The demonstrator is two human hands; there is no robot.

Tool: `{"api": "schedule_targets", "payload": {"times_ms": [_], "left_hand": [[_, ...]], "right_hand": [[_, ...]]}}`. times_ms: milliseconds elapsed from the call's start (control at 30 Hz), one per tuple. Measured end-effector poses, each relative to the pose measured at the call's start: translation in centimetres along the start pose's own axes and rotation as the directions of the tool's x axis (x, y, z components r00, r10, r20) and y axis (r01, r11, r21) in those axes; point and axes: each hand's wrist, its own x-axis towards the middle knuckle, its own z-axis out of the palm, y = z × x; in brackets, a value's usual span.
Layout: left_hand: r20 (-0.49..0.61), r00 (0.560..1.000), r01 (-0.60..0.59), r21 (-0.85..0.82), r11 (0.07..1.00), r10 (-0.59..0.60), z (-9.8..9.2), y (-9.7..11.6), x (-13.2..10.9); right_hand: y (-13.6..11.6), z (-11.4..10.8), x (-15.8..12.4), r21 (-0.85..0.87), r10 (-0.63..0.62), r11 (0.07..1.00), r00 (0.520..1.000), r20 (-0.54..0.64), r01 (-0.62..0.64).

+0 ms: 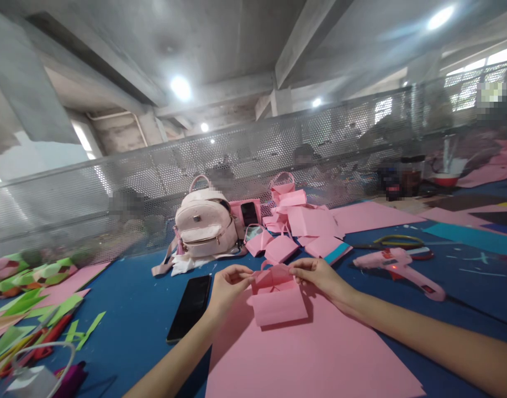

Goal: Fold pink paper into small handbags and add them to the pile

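A small pink paper bag (279,308) with a folded front flap and a thin handle is held over a large pink sheet (315,354). My left hand (233,286) pinches its left upper edge between thumb and fingers. At the right upper edge, my right hand (315,275) grips it the same way. The bag's top gapes toward me, showing its creased inside. A black phone (190,308) lies just left of my left hand. Several more pink paper bags (280,249) are piled behind the hands.
A pink glue gun (402,268) with a lit red light and trailing cord lies right, near yellow-handled scissors (398,241). A pale backpack (206,224) stands behind, before a perforated metal screen (253,155). Green paper scraps (85,331), red-handled tools (54,337) and a white charger (33,381) sit left.
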Motion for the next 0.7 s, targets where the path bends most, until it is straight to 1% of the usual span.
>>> {"api": "schedule_targets", "payload": {"times_ms": [133, 300, 700], "left_hand": [[0.004, 1.0, 0.0, 0.007, 1.0, 0.0, 0.0, -0.13, -0.03], [0.007, 1.0, -0.006, 0.016, 1.0, 0.006, 0.04, -0.02, -0.08], [0.02, 0.999, -0.029, 0.04, 0.999, 0.028, -0.25, -0.62, 0.25]], "right_hand": [[0.01, 0.06, -0.13, 0.063, 0.028, 0.998, 1.0, -0.015, -0.027], [0.22, -0.03, 0.12, 0.101, 0.015, 0.995, 1.0, -0.027, -0.012], [-0.64, 0.22, -0.33, 0.006, -0.022, 1.0, 0.998, -0.057, 0.023]]}}
